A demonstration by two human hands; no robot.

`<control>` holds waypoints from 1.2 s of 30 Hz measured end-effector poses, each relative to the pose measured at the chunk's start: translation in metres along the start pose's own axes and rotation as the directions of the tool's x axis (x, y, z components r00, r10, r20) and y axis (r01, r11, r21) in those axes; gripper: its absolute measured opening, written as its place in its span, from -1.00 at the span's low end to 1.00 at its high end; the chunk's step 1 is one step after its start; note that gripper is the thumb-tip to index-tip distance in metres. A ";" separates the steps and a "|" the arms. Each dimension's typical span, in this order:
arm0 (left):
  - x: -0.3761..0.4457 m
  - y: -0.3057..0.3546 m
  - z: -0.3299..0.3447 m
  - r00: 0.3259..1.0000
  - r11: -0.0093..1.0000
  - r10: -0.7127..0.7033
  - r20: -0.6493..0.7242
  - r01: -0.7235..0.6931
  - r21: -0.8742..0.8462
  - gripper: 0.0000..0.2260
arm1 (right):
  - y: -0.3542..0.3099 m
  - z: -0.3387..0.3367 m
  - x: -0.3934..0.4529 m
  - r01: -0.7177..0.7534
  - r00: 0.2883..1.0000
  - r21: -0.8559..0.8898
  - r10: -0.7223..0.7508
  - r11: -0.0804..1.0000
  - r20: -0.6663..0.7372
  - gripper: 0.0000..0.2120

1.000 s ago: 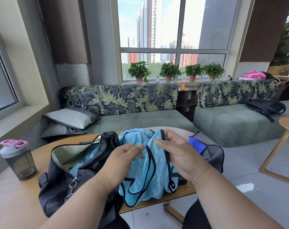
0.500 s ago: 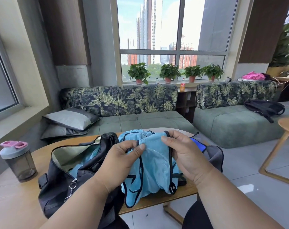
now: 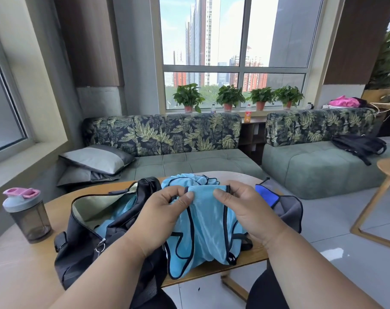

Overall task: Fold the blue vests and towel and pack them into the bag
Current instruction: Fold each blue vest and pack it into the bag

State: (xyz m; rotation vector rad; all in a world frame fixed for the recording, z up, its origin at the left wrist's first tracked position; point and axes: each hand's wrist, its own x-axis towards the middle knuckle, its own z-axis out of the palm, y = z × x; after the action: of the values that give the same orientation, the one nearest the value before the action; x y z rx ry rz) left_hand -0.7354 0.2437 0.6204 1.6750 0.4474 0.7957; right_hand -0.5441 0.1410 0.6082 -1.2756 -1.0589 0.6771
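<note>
A light blue mesh vest [image 3: 206,230] with black trim hangs bunched over the near edge of the wooden table [image 3: 62,204]. My left hand [image 3: 165,217] pinches its top edge on the left, and my right hand [image 3: 247,208] pinches the same edge on the right, a short span of fabric stretched between them. More light blue fabric [image 3: 185,178] is heaped just behind my hands. The black bag [image 3: 89,239] lies open to the left with light blue cloth [image 3: 113,219] inside. A grey towel [image 3: 287,210] with a bright blue patch lies at the right.
A shaker bottle [image 3: 26,212] with a pink lid stands at the table's left end. A leaf-print sofa [image 3: 167,148] runs behind the table, a green sofa block [image 3: 318,166] with a black backpack [image 3: 359,146] sits right. A small wooden side table [image 3: 388,175] stands at far right.
My hands have shifted apart along the vest's top edge, spreading a flat band of fabric between them. The vest hangs straighter over the table edge than before.
</note>
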 end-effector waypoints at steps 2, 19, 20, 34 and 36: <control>0.001 0.002 -0.006 0.996 0.999 -0.021 -0.092 0.017 -0.052 -0.92 | -0.004 -0.003 0.003 0.056 0.997 -0.050 -0.058 0.997 -0.042 -0.63; 0.040 0.171 -0.077 0.887 0.921 0.260 -0.382 -0.109 0.373 -0.46 | -0.180 -0.073 0.036 0.361 0.833 -0.018 -0.331 0.932 -0.443 -0.71; 0.041 0.181 -0.081 0.884 0.915 0.274 -0.379 -0.119 0.385 -0.46 | -0.191 -0.076 0.036 0.370 0.826 -0.013 -0.335 0.929 -0.453 -0.70; 0.020 0.237 -0.122 0.848 0.869 0.362 -0.387 -0.157 0.470 -0.78 | -0.259 -0.088 0.021 0.398 0.806 -0.027 -0.363 0.917 -0.467 -0.68; 0.020 0.235 -0.126 0.859 0.918 0.314 -0.404 -0.167 0.360 -0.77 | -0.258 -0.089 0.020 0.389 0.804 -0.020 -0.350 0.921 -0.481 -0.68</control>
State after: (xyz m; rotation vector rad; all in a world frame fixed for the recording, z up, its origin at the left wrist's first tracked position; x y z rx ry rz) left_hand -0.8393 0.2843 0.8637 1.8589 0.7260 1.3823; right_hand -0.4922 0.0674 0.8672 -1.0455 -0.8215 0.0865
